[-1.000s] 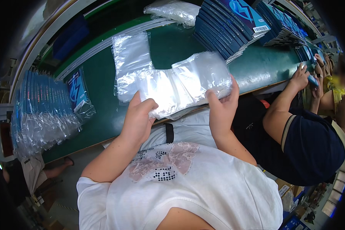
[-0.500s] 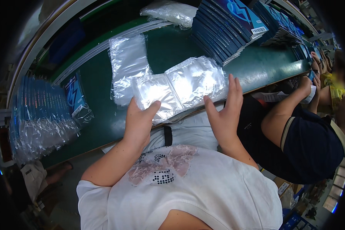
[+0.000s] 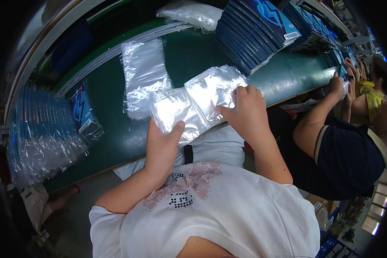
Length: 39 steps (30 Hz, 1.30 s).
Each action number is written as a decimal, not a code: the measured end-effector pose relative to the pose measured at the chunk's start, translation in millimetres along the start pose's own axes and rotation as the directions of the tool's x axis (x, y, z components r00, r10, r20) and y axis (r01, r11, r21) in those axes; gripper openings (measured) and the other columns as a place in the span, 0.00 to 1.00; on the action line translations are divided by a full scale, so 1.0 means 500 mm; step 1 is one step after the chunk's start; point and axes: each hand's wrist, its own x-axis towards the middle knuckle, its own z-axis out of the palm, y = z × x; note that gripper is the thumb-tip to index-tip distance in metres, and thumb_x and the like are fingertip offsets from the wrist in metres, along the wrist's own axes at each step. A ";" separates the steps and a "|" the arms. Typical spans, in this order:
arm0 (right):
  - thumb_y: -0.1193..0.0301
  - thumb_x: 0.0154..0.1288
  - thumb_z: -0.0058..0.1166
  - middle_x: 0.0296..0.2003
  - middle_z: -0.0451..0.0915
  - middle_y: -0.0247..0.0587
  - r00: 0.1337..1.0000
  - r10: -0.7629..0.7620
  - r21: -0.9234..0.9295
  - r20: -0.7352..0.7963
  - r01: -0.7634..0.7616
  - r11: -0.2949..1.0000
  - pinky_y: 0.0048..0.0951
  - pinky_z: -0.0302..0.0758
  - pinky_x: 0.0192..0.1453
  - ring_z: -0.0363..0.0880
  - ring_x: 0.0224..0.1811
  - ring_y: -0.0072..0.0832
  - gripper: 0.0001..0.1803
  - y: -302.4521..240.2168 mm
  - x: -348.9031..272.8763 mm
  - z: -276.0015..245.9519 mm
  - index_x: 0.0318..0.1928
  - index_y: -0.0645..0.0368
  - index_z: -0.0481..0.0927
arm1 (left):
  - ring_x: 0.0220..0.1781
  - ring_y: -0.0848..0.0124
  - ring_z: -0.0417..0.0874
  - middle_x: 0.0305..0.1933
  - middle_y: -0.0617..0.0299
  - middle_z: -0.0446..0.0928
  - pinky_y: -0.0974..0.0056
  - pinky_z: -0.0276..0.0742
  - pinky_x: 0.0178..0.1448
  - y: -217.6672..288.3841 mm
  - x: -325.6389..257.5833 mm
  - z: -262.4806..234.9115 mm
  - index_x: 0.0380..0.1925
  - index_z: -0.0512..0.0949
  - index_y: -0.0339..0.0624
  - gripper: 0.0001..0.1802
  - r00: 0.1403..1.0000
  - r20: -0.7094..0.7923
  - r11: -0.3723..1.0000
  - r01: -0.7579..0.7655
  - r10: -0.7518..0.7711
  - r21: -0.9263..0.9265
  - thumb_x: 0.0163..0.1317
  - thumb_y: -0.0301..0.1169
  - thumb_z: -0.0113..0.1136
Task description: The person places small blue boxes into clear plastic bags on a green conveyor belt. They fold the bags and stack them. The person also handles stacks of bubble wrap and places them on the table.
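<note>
At centre frame, on the green work surface (image 3: 193,64), a bundle of clear plastic bags (image 3: 193,103) is gripped at both ends. The bundle's long axis runs from lower left to upper right, parallel to the near table edge. The left hand (image 3: 163,146) is closed on the lower-left end, thumb on top and the other fingers hidden beneath the film. The right hand (image 3: 245,114) is curled over the upper-right end, its fingertips pressed into the plastic. Both hands are in contact with the bundle, so neither is nearer; the bags lie directly ahead of the wrists, toward the top of the frame.

Just above and to the left of the bundle, a second flat stack of clear bags (image 3: 144,75) lies on the green surface, its long axis nearly upright in the frame, its lower edge touching or overlapped by the held bundle. At upper centre a crumpled heap of clear film (image 3: 191,13) is seen. At upper right a slanted row of dark blue flat boxes (image 3: 253,30) stands unwrapped. At left of frame a row of blue boxes already sleeved in clear bags (image 3: 38,133) is fanned out, one sleeved box (image 3: 82,109) lying apart beside it.

At right of frame a co-worker's hand (image 3: 337,84) rests on the table edge, well apart from the bundle.
</note>
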 end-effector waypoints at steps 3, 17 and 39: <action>0.65 0.47 0.65 0.36 0.75 0.52 0.997 0.007 0.031 0.081 -0.010 0.999 0.43 0.68 0.45 0.73 0.41 0.45 0.20 -0.004 0.021 -0.007 0.34 0.68 0.75 | 0.55 0.70 0.72 0.55 0.54 0.69 0.66 0.68 0.59 0.000 0.000 0.000 0.57 0.61 0.33 0.23 1.000 0.011 1.000 -0.013 0.013 0.003 0.62 0.20 0.52; 0.78 0.46 0.57 0.43 0.72 0.49 0.750 -0.609 0.348 -0.257 0.660 0.666 0.41 0.67 0.47 0.70 0.46 0.43 0.17 -0.121 -0.071 0.015 0.40 0.61 0.73 | 0.56 0.71 0.74 0.54 0.57 0.72 0.62 0.69 0.59 0.049 -0.004 -0.008 0.56 0.67 0.40 0.27 0.969 0.222 0.898 0.191 -0.109 -0.396 0.70 0.51 0.41; 0.70 0.51 0.62 0.47 0.73 0.48 0.877 -0.140 0.105 -0.460 0.211 0.972 0.41 0.64 0.55 0.68 0.52 0.43 0.18 0.002 -0.038 0.032 0.45 0.57 0.79 | 0.55 0.70 0.73 0.54 0.56 0.71 0.65 0.69 0.59 0.024 0.003 0.002 0.57 0.64 0.35 0.22 0.999 0.013 0.991 0.050 -0.049 -0.122 0.63 0.24 0.54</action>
